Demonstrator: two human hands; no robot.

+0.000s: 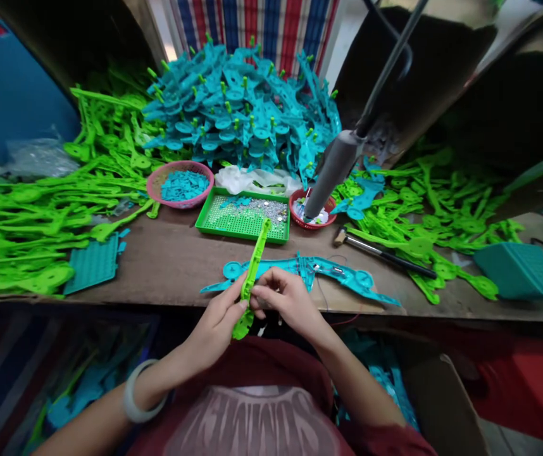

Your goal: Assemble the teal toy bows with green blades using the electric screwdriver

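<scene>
My left hand [221, 313] is closed around a long bright green plastic piece [255, 258], which stands tilted in front of my chest. Against its lower part my right hand [283, 294] has its fingers pinched together; whatever sits between them, if anything, is hidden. Just beyond my hands a blue bow-shaped plastic shell [361, 282] lies on the table, with thin wires and small parts in its middle. My hands cover part of it.
A green tray [243, 234] of small metal parts stands between a pink basket [155, 190] of blue pieces and a red basket [331, 218]. A grey tool [333, 171] hangs above. A hammer [385, 253] lies right. Green pieces [10, 221] and blue assemblies [247, 107] are heaped around.
</scene>
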